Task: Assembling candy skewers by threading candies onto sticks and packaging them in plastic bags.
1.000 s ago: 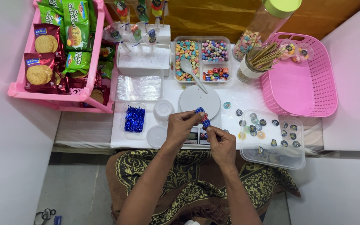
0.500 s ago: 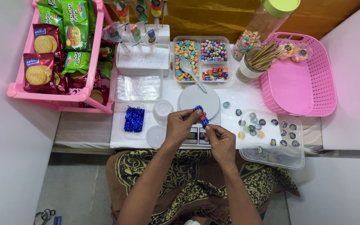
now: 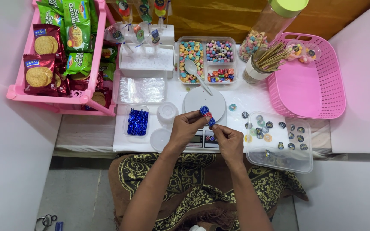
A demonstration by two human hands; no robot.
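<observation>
left hand point(image 3: 186, 128) and right hand point(image 3: 228, 141) both pinch a small packet point(image 3: 207, 116) with a blue foil tie, held just above the front edge of the scale point(image 3: 204, 105). left grip pressed on the upper end, right grip pressed on the lower end.

since a second ago: packet has risen a little and tilted more upright; right fingertips have shifted closer under it. hands otherwise in the same spot. reads as a twisting of the tie in progress, packet not yet set down.

around: tub of blue ties point(image 3: 138, 121) to the left, candy tray point(image 3: 207, 60) beyond the scale, pink basket point(image 3: 317, 81) right, sticker lid point(image 3: 279, 141) beside right hand, all on the bench point(image 3: 240, 100).
</observation>
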